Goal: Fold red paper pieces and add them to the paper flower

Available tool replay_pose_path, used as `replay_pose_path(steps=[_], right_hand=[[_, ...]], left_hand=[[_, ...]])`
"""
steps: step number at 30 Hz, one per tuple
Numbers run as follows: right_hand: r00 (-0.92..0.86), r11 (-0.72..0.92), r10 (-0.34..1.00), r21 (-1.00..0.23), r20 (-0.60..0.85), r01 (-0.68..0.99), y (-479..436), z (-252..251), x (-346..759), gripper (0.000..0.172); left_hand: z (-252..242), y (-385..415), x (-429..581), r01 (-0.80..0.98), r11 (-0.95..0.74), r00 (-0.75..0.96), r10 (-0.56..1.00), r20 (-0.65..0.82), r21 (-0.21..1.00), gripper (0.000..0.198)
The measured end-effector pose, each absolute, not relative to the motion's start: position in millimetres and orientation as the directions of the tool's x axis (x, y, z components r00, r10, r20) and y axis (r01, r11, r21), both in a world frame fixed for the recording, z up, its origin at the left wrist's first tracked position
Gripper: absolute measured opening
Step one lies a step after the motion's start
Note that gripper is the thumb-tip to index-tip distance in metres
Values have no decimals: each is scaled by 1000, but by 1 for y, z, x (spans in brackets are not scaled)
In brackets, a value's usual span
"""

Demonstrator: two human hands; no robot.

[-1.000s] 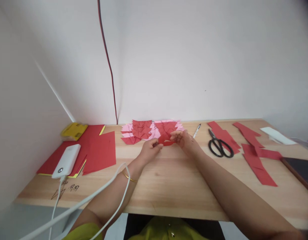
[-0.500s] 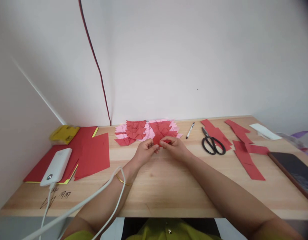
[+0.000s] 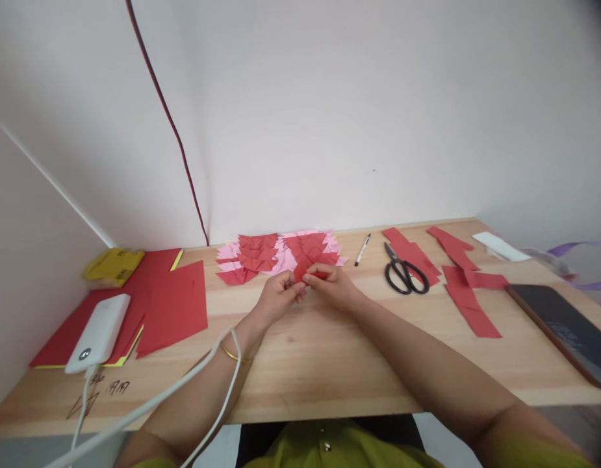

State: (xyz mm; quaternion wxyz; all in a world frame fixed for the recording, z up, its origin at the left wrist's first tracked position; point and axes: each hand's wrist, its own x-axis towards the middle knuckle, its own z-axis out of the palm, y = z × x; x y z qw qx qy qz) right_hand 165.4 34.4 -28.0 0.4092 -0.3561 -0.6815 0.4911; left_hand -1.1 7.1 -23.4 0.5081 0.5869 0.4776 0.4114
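As the wooden table (image 3: 300,364) fills the lower view, flat red sheets (image 3: 173,305) lie at its left end. A pile of folded red and pink pieces (image 3: 261,253) sits by the wall, near the middle. Cut red strips (image 3: 468,292) lie to the right, black scissors (image 3: 405,273) just beside them. A white power bank (image 3: 99,323) rests on the sheets. Just in front of the pile, the left hand (image 3: 275,298) and right hand (image 3: 335,288) meet, both pinching 1 small red paper piece (image 3: 305,273) at the fingertips.
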Motion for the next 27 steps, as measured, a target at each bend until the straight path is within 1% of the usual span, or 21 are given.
replay_pose_path(steps=[3, 7, 9, 13, 16, 19, 22, 25, 27], right_hand=[[-395, 279, 892, -955, 219, 100, 34, -25, 165, 30], [-376, 281, 900, -953, 220, 115, 33, -24, 163, 30], [-381, 295, 896, -948, 230, 123, 32, -24, 162, 30], [-386, 282, 897, -951, 215, 127, 34, -26, 161, 33], [-387, 177, 912, -981, 132, 82, 38, -30, 164, 38], [-451, 96, 889, -995, 78, 17, 40, -31, 168, 39], [-527, 167, 843, -984, 109, 63, 38, -28, 170, 34], [-511, 257, 842, -962, 174, 95, 35, -25, 168, 30], [-484, 265, 856, -958, 180, 113, 34, -26, 168, 31]], left_hand=[[-20, 6, -1, 153, -27, 223, 975, -8, 988, 31], [-19, 6, -1, 233, -24, 227, 973, -30, 972, 31], [-20, 6, -2, 227, -11, 239, 970, -45, 974, 30], [-24, 7, -1, 122, 9, 257, 966, -40, 992, 30], [-30, 8, 2, 34, 17, 240, 970, -25, 999, 29], [-36, 9, 3, -48, 14, 204, 979, -3, 999, 26], [-37, 11, 4, -88, 1, 169, 986, 14, 996, 23], [-35, 12, 3, -74, 6, 153, 988, 5, 997, 22], [-32, 11, 2, -55, 3, 158, 987, 6, 998, 22]])
